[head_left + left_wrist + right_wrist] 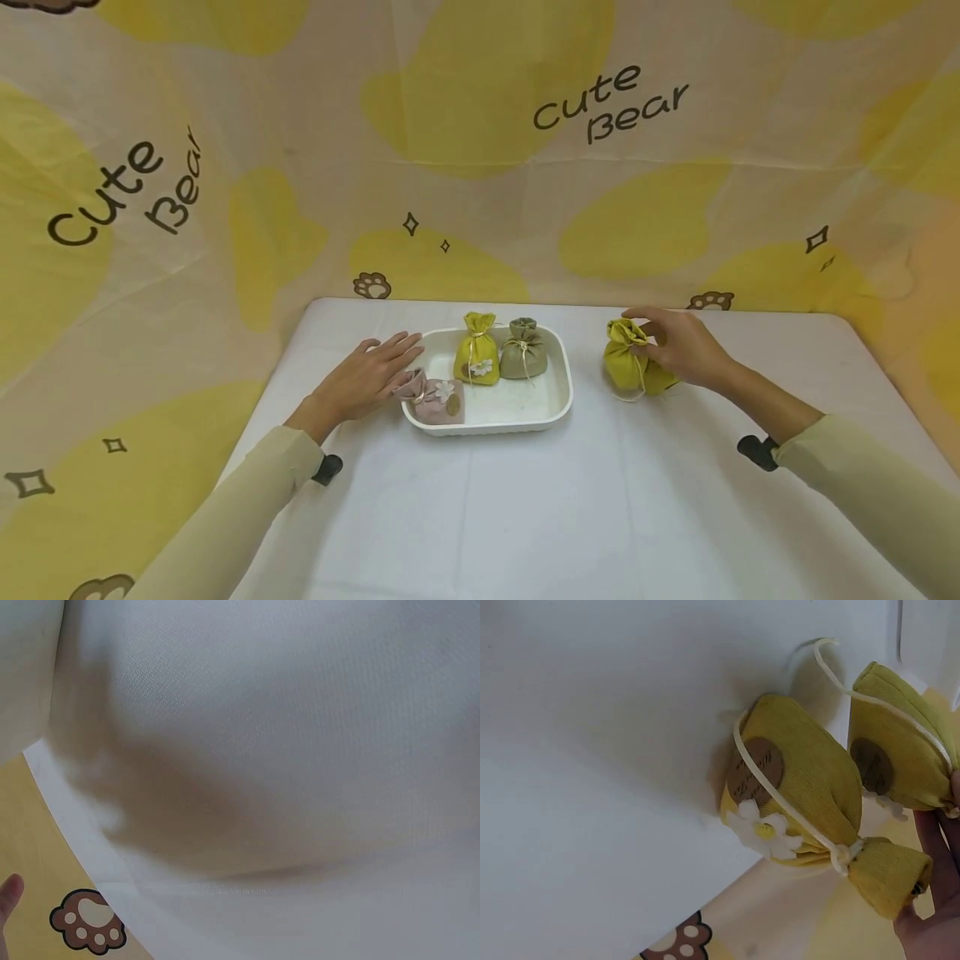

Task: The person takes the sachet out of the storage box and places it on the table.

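Note:
In the head view my left hand (367,375) hovers by the left rim of a white tray (517,417), fingers stretched out. Close to it, a pink drawstring pouch (442,402) lies with its neck over the rim; contact cannot be told. A yellow drawstring pouch (477,358) and a grey-green one (522,354) stand at the tray's back. To the right, my right hand (686,346) pinches a yellow pouch (624,365) near its neck. Another yellow pouch (802,772), with a white flower and brown round label, leans under that hand in the right wrist view.
A white cloth (525,517) covers the table. Behind and to the left hangs a yellow-patterned curtain (465,108) with printed lettering. Black wrist cameras (757,452) sit at both sleeves. The left wrist view shows mostly tablecloth and a fingertip (10,892).

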A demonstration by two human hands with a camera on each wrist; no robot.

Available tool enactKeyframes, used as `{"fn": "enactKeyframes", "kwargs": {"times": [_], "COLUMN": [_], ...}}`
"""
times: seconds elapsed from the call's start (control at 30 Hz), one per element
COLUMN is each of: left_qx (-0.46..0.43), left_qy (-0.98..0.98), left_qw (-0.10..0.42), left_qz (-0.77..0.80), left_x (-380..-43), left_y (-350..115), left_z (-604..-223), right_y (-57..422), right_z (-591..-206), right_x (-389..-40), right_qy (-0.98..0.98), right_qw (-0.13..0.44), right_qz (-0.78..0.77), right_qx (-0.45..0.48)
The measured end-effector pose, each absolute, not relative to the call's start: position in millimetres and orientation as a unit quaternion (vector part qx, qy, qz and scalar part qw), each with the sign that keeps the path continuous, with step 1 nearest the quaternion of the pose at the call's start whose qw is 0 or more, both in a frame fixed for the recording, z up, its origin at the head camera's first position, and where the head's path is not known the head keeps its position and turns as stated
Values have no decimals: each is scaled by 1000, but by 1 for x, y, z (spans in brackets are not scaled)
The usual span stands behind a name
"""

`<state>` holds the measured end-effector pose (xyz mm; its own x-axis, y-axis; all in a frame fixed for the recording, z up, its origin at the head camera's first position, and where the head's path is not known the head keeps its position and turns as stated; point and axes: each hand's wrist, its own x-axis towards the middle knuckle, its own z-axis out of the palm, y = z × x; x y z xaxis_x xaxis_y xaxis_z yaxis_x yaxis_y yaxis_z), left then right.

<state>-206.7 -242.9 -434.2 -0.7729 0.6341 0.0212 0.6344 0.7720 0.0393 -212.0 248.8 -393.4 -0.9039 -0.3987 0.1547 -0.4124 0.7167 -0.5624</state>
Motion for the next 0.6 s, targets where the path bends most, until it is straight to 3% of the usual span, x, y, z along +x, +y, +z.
{"fn": "enactKeyframes", "kwargs": {"times": [0.37,0.6], "left_qx": [-337,-334], "left_qy": [-941,-942], "left_qw": [1,-5], "left_qz": [-23,-22], "left_x": [-206,-206], "left_y": [-242,-242], "left_z": [-434,-432], "right_y": [254,253], "right_z": [-401,-394], "right_x": [-210,-211], "right_qy": [-932,-926], "right_qw": [-47,-54], "right_qz": [289,292], "right_qx": [213,235]}}
